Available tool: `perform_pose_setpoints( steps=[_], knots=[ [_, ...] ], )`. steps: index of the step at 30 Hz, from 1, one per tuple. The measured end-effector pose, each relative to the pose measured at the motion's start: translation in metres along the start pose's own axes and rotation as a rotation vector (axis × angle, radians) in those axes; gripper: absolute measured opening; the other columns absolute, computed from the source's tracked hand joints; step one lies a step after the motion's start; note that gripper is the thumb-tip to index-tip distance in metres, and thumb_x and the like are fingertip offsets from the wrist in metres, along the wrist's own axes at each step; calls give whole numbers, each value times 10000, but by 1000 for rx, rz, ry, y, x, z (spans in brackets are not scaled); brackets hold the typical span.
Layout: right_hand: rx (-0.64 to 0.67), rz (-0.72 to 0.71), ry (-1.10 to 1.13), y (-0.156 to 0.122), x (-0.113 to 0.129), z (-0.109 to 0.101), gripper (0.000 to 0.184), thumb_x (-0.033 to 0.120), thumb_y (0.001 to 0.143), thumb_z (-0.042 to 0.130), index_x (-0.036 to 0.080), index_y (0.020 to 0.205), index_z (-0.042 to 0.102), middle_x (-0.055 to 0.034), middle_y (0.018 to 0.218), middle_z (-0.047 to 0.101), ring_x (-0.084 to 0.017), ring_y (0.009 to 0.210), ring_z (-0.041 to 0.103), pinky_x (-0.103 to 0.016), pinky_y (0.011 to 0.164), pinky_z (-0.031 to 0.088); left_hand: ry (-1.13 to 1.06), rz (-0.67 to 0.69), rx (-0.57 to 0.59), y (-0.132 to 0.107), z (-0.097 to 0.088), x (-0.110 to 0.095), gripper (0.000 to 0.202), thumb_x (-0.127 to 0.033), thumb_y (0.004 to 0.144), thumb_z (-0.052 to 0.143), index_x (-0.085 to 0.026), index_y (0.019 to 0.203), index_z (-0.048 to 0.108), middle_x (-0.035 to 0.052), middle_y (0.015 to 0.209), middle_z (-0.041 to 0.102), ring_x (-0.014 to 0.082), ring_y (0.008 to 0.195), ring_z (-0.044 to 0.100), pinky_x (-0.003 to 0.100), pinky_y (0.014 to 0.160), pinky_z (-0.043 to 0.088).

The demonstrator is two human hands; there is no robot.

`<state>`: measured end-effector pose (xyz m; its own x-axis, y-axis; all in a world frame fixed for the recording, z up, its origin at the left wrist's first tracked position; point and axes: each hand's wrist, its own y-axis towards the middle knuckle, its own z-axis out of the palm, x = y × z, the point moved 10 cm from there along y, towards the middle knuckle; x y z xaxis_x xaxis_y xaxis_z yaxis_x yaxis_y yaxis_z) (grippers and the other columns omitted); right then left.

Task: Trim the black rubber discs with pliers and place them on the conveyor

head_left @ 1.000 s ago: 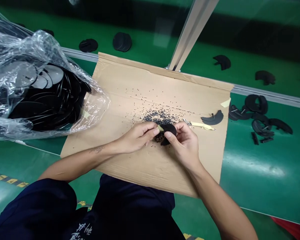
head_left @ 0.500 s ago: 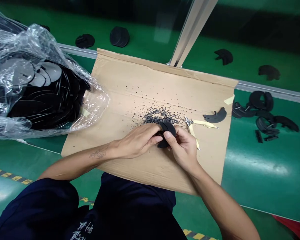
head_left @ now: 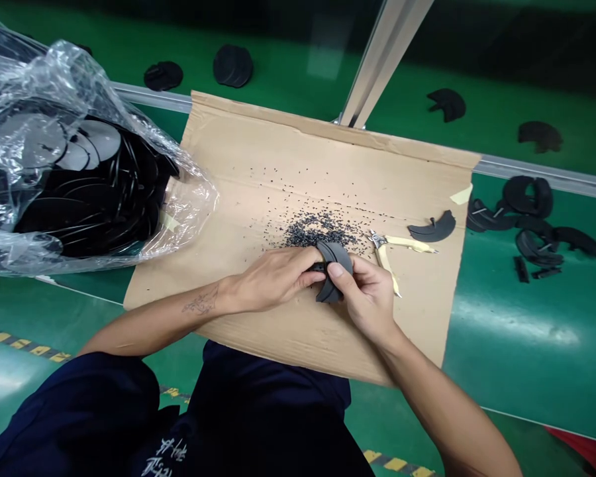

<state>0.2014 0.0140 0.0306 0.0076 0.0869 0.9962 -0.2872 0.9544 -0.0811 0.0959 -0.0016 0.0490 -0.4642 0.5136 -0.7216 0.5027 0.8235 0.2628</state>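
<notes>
My left hand (head_left: 273, 279) and my right hand (head_left: 367, 299) both pinch a curved black rubber piece (head_left: 332, 273) above the cardboard sheet (head_left: 258, 152), and my fingers hide part of it. Just beyond my right hand, small yellow-handled side cutters (head_left: 385, 248) lie with their handles spread. A second black crescent piece (head_left: 433, 228) rests near the cardboard's right edge. Black rubber crumbs (head_left: 320, 232) form a scattered heap just past my fingers.
A clear plastic bag (head_left: 54, 165) full of stacked black rubber discs lies at left, overlapping the cardboard. More black pieces (head_left: 534, 225) lie on the green bench at right and beyond the metal rail (head_left: 546, 175). An aluminium post (head_left: 385, 59) rises behind the cardboard.
The black piece has turned in my fingers, showing more of its curved face. The yellow-handled cutters now lie spread on the cardboard. The view has shifted slightly.
</notes>
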Motion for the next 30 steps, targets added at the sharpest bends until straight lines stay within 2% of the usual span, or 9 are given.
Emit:
perform_pose_setpoints(
  steps=[3,9,13,17,23,30],
  knots=[
    [2,13,19,0,0,0,485,571,860,717,196,605,546,46,556,452,-78,488,355,-237,462,341,116,60,-38,-1,-1,-6,376,-455,1073,336,-176,1087,587,58,860,702,169,752,661,269,701,511],
    [173,84,62,-1,-5,14,471,608,873,685,186,669,635,31,555,519,-91,492,427,-248,506,422,441,234,-152,-1,-8,-26,377,-406,1095,265,-175,930,512,17,724,662,147,642,629,263,627,490],
    [140,11,29,-3,-1,13,466,600,906,646,190,688,606,30,594,521,-97,536,441,-247,536,426,531,293,-182,-3,-11,-33,368,-392,1098,260,-181,877,466,-2,640,614,141,556,592,262,551,446],
    [141,-81,-12,-7,5,15,421,546,955,604,194,723,607,24,631,535,-101,557,462,-249,550,433,580,328,-174,-5,-10,-37,354,-374,1096,270,-185,858,453,6,628,616,153,562,622,267,548,458],
    [108,-149,-133,-11,8,13,380,498,993,554,200,767,622,6,663,574,-119,568,500,-265,556,454,595,309,-135,-9,-3,-34,328,-349,1092,285,-178,872,457,-11,569,598,149,498,615,248,496,434],
    [69,-190,-155,-12,9,12,293,386,1005,556,200,783,594,15,673,571,-109,568,501,-255,567,447,644,221,4,-10,12,-22,435,-398,1096,180,-163,901,490,6,572,621,139,489,622,219,487,458]
  ],
)
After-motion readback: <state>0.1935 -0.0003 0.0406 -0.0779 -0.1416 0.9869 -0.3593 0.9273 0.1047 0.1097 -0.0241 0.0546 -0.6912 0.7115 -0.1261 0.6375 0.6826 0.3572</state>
